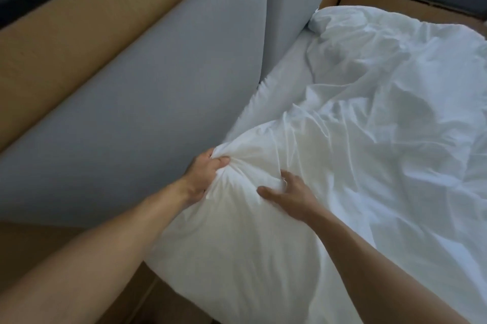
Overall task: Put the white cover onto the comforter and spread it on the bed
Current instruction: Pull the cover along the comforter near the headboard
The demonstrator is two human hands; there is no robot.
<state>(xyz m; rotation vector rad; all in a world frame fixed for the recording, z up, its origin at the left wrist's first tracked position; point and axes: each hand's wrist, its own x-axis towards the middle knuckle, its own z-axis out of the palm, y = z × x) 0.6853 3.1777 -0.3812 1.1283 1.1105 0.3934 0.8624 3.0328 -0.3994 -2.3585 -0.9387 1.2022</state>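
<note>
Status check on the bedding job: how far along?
Done, apparently: the white fabric cover looks puffy and filled. In hand: the left hand grips its bunched corner by the grey padded headboard; the right hand digs fingers into a fold beside it. Left: it is wrinkled, with a strip of white sheet bare, so spreading remains.

Soft cool daylight, gentle fold shadows, slight blur, wide-angle edge distortion

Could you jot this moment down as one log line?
left grip: clutches bunched corner of white cover | right grip: holds fabric beside it | white cover: rumpled on bed, not yet flat
</note>
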